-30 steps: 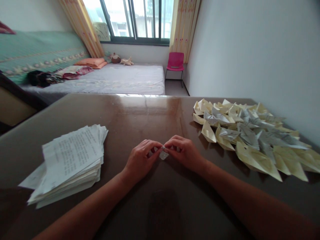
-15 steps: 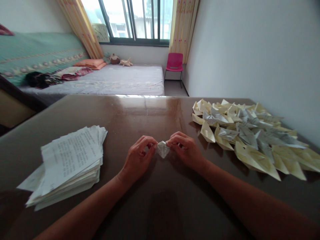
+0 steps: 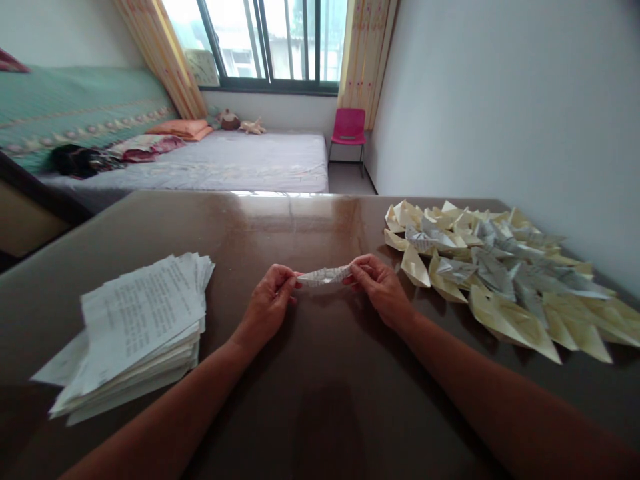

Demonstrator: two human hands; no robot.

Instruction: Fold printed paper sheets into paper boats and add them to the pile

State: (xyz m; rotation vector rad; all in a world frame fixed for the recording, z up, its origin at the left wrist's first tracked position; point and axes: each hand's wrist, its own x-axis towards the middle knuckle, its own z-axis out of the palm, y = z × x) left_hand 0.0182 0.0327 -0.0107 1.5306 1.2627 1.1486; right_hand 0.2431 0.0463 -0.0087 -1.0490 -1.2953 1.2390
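A small paper boat [image 3: 325, 276] folded from printed white paper is stretched lengthwise between my two hands, above the brown table [image 3: 320, 353]. My left hand [image 3: 270, 297] pinches its left tip between thumb and fingers. The opposite tip is gripped by my right hand [image 3: 379, 287] in the same way. To the right lie many folded paper boats [image 3: 500, 267], cream and printed white, crowded in rows. A stack of printed paper sheets [image 3: 140, 327] sits to the left, its edges uneven.
Beyond the table's far edge is a bed [image 3: 260, 157] with orange pillows [image 3: 183, 128] and soft toys. A pink chair [image 3: 349, 127] stands by the window. The white wall [image 3: 500, 100] runs along the right side.
My hands have moved apart, and the paper between them has gone from a compact diamond to a long, narrow boat shape. The stack and the other boats stay put.
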